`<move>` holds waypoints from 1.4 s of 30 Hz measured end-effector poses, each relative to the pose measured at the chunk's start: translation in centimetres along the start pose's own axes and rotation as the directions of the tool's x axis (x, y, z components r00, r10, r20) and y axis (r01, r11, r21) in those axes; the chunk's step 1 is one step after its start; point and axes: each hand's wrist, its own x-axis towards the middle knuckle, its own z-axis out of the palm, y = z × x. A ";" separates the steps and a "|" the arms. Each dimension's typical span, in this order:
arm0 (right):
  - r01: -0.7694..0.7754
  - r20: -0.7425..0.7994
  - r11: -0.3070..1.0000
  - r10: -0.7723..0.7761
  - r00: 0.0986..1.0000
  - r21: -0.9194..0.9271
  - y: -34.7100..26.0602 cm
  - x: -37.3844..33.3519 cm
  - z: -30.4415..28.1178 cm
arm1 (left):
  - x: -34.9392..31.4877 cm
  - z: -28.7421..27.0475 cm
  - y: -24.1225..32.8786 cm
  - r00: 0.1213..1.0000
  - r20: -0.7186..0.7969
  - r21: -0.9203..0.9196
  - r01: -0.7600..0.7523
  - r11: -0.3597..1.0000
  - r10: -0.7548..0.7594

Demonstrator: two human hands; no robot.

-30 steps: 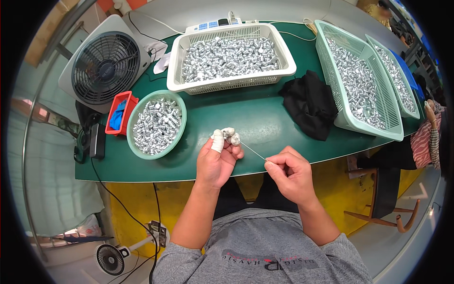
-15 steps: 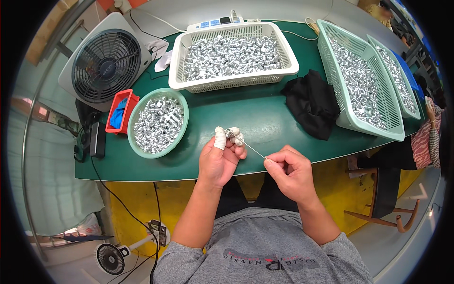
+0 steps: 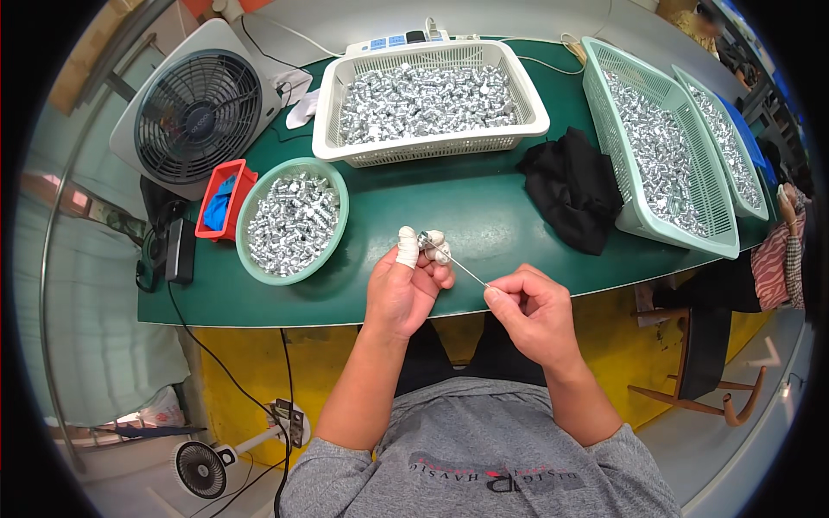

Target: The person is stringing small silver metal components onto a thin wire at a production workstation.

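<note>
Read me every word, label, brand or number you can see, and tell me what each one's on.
I won't copy wording or brands, but lettering stands here:
Grey shirt: dark and red lettering, upside down in this view.
Large fan: pale lettering on its hub.
White power strip: any print is too small to read.
Small metal piece in the left hand: no marks distinguishable.

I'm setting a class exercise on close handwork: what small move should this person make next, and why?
Probably brace the left hand and nudge the thin rod slightly with the right hand: its far end reaches the small metal part pinched in white-wrapped fingertips, though whether it sits inside cannot be told.
</note>
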 end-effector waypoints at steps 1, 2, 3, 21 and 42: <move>-0.003 0.003 1.000 0.003 1.000 0.001 0.0 0.0 0.0 | 0.0 -0.1 -0.1 1.000 0.009 0.015 -0.009 1.000 0.009; -0.006 0.006 1.000 0.006 1.000 0.002 0.1 0.0 -0.1 | 0.0 -0.1 -0.2 1.000 0.020 0.030 -0.019 0.999 0.018; -0.008 0.008 1.000 0.008 1.000 0.001 0.1 0.0 -0.2 | 0.0 0.0 -0.2 1.000 0.024 0.029 -0.019 0.999 0.018; 0.375 -0.020 0.881 -0.397 0.918 -0.289 0.4 -0.2 -1.3 | -0.7 2.8 0.0 0.998 -0.036 0.392 -0.034 0.919 0.052; 0.129 -0.008 0.987 -0.130 0.991 -0.092 -0.2 -1.5 -1.7 | -0.1 -0.1 0.8 0.994 0.108 -0.107 -0.011 0.994 0.023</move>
